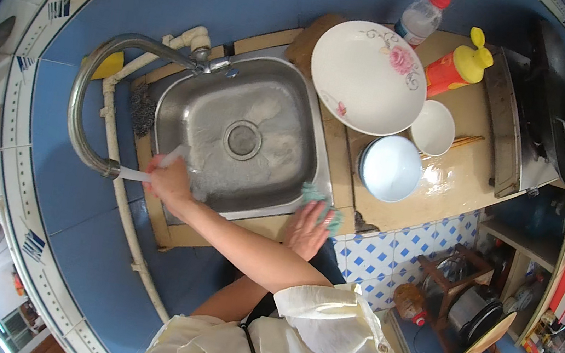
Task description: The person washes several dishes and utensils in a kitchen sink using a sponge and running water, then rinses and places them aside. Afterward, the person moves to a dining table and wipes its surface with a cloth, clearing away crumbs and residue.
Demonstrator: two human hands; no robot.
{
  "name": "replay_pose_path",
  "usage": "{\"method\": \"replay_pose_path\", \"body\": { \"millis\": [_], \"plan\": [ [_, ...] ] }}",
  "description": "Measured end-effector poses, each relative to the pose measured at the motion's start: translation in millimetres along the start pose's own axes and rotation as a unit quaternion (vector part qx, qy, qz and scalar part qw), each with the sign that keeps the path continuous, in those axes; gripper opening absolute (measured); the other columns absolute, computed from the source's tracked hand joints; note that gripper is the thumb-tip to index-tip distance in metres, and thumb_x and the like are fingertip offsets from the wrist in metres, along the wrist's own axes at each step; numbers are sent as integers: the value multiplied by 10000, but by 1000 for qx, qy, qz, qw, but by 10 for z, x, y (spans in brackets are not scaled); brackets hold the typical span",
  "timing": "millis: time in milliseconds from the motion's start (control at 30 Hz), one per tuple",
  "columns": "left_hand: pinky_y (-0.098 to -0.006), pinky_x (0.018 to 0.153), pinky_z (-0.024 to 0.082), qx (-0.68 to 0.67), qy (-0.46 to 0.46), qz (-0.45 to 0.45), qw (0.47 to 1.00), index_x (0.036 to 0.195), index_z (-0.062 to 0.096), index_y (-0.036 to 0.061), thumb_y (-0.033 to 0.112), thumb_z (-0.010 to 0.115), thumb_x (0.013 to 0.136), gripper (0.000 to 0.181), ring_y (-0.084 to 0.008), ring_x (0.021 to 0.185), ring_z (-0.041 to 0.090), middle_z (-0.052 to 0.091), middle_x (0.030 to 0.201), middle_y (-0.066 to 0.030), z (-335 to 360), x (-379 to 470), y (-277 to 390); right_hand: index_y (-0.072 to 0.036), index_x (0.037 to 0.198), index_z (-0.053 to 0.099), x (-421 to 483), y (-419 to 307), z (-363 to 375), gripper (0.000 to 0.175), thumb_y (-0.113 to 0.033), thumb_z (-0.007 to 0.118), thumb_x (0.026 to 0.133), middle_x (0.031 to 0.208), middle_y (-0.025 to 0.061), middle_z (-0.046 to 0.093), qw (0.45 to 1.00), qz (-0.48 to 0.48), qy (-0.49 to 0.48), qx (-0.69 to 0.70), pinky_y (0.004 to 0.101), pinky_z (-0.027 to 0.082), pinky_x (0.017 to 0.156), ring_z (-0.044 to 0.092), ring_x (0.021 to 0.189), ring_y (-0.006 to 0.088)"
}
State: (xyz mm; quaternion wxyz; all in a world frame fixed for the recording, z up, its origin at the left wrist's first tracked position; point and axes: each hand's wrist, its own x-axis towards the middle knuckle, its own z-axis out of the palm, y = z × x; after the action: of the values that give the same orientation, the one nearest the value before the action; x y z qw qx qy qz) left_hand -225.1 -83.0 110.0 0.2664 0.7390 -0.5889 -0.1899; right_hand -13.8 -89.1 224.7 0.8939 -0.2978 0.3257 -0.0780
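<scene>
My forearms cross, the right one over the left. At the left side of the steel sink (237, 130), my right hand (170, 183) grips a pale flexible hose (134, 174) fitted to the end of the curved metal faucet (76, 101). The hose tip points over the basin, whose bottom looks wet around the round drain (243, 140). My left hand (307, 229) lies over a green cloth (316, 194) at the sink's near right corner, its fingers on the cloth. Part of my left forearm is hidden beneath the right one.
Right of the sink stand a large flower-patterned plate (364, 80), a white bowl (433, 128), a pale blue bowl (390, 168), chopsticks (466, 141), a red squeeze bottle with yellow cap (448, 72) and a clear bottle (420, 18). A gas stove (509, 120) lies beyond. Steel wool (142, 110) sits left.
</scene>
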Motion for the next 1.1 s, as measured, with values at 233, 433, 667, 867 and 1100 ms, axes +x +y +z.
{"method": "replay_pose_path", "body": {
  "millis": [233, 433, 667, 867, 1100],
  "plan": [
    [-461, 992, 355, 38, 114, 20, 993, 1211, 482, 82, 147, 615, 777, 459, -311, 1248, 369, 357, 1358, -152, 132, 1024, -207, 11, 724, 556, -285, -268, -148, 165, 19, 410, 802, 653, 88, 561, 977, -18, -188, -96, 259, 429, 441, 537, 549, 128],
    [-391, 835, 436, -120, 127, -373, 911, 1049, 544, -1, 106, 577, 816, 258, -359, 955, 569, 599, 965, -221, -556, 546, -1104, 14, 781, 555, -210, -203, 5, 136, -15, 434, 836, 654, 81, 558, 990, 29, -120, 67, 253, 432, 436, 532, 534, 121],
    [-392, 812, 455, 39, 81, -413, 906, 1010, 605, -2, 318, 673, 730, 431, -333, 927, 607, 623, 991, -216, -1697, 378, -1910, 9, 660, 564, -14, -115, 337, 145, 32, 467, 765, 616, 111, 576, 998, -55, -2, 6, 282, 376, 397, 552, 510, 159],
    [-364, 777, 480, 160, -77, -421, 889, 1020, 628, 24, 270, 679, 635, 460, -291, 899, 624, 639, 1002, -167, -2017, 678, -2073, -6, 672, 619, 14, -202, 398, 128, 20, 498, 706, 741, 156, 636, 906, -296, 83, -290, 351, 433, 734, 613, 743, 243],
    [-381, 752, 493, 166, -105, -365, 910, 1049, 615, 47, 191, 663, 625, 450, -300, 875, 623, 636, 949, -171, -2263, 713, -1885, -3, 858, 633, -180, -433, 67, 162, -65, 525, 755, 761, 178, 614, 569, -344, -148, -732, 430, 456, 721, 600, 750, 337]
  ]
}}
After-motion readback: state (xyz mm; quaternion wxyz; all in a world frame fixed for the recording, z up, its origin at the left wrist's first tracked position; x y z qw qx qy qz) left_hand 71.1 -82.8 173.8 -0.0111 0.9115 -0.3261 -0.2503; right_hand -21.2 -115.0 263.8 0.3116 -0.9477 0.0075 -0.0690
